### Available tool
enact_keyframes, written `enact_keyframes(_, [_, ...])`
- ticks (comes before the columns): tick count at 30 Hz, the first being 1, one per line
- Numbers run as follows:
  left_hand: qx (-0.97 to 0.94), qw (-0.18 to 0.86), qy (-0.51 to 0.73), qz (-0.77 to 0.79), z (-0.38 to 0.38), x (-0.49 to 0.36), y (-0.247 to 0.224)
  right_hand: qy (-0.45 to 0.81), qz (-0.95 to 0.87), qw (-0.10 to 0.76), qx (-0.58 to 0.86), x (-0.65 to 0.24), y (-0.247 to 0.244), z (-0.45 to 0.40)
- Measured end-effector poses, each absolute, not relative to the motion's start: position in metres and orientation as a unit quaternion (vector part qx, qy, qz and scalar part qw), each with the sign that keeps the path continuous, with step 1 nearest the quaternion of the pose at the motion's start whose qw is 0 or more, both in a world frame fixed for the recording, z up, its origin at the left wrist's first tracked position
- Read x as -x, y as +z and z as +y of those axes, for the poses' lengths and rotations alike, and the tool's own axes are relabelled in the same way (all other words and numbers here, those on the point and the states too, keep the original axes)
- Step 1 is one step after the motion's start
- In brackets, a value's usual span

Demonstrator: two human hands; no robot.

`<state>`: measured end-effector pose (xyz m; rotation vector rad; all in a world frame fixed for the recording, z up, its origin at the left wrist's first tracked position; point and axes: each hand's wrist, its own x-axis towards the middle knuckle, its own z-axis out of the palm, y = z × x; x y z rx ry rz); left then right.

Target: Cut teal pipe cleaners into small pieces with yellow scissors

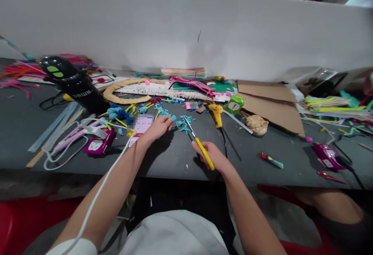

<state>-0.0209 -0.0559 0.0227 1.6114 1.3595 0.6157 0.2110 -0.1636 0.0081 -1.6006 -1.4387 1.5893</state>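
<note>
My right hand (214,155) is wrapped round the yellow handle of a pair of scissors (205,153). The metal blades point away from me, their tips over a small pile of cut light-blue pieces (185,126). My left hand (159,127) is closed in a pinch just left of that pile, with a small light-blue piece (173,118) at its fingertips. Beside this wrist lies a phone (145,122) with a running timer on its screen. More blue scraps (164,111) are spread behind the left hand.
A yellow glue gun (216,114) stands behind my right hand, its cable trailing forward. Cardboard (271,105), a round tan ball (257,125) and a lighter (271,160) are to the right. A black bottle (77,86), purple power socket (100,141) and white cables occupy the left.
</note>
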Motion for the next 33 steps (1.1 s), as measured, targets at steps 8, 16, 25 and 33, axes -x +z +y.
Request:
enact_keyframes(8, [-0.639,0.479,0.279,0.533,-0.051,0.013,0.014,0.558,-0.560,0.187,0.582,-0.210,0.012,-0.165])
enact_keyframes(16, [-0.649,0.479,0.294,0.512,-0.053,0.007,0.010,0.559,-0.564,0.201,0.574,-0.202,0.008,-0.163])
enact_keyframes(25, [-0.648,0.489,0.286,0.509,-0.058,-0.001,0.016,0.569,-0.555,0.203,0.572,-0.196,0.003,-0.158])
enact_keyframes(33, [-0.663,0.471,0.283,0.508,-0.058,-0.002,0.012,0.567,-0.548,0.215,0.576,-0.194,-0.001,-0.158])
